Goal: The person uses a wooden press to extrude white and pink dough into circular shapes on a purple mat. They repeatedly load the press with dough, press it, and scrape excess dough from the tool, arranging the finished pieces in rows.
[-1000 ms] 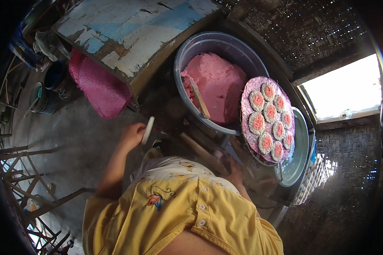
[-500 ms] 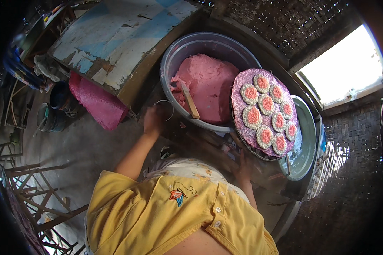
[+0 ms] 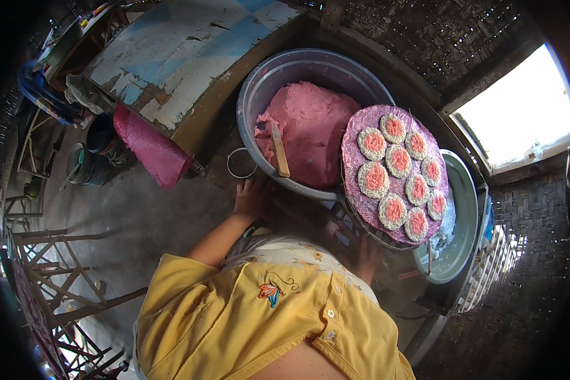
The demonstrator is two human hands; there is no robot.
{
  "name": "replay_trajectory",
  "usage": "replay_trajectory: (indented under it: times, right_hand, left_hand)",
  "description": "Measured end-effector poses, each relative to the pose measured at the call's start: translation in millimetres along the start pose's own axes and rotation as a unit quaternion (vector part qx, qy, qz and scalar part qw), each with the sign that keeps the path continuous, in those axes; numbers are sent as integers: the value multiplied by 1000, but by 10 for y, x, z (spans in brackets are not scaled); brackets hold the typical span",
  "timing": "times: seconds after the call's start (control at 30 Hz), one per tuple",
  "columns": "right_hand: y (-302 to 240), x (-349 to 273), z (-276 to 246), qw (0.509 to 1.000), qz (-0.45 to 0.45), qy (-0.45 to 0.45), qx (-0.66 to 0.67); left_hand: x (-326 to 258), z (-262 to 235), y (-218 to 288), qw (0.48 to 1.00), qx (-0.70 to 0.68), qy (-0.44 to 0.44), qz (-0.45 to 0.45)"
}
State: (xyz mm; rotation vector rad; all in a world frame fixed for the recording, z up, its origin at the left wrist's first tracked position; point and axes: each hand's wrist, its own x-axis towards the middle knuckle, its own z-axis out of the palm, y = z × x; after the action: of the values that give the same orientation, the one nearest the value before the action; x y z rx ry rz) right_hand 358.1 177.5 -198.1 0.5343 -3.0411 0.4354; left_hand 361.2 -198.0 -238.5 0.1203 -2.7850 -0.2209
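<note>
Left hand [image 3: 252, 197] empty, fingers loosely spread, arm reaching forward; metal ring [image 3: 241, 163] lies flat just beyond its fingertips, beside the grey basin [image 3: 253, 101] of pink dough [image 3: 310, 136]. Right hand [image 3: 367, 256] grip unclear, under the purple tray [image 3: 361, 190]. Wooden stick [image 3: 279, 149] in dough, long axis pointing away.

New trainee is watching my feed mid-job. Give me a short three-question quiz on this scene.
1. True or false: the round tray carries nine pink-centred discs.
2. What lies in the pink dough in the grey basin?
3. The metal ring lies nearest which hand: A left hand, B right hand?

Key: 1 true. 2 a wooden stick. 3 A.
</note>
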Motion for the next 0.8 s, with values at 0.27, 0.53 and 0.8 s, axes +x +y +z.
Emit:
replay_trajectory:
  times: [0.27,0.53,0.8]
  right_hand:
    - [150,79,-57,999,-22,22,14]
    - [220,-3,-253,996,22,37,84]
    - [311,-142,-240,989,49,3,141]
  left_hand:
    - [-20,-163,8,993,-98,-39,-56]
    - [162,-725,-252,545,-715,194,-392]
    - [1562,-1585,63,896,-443,22,3]
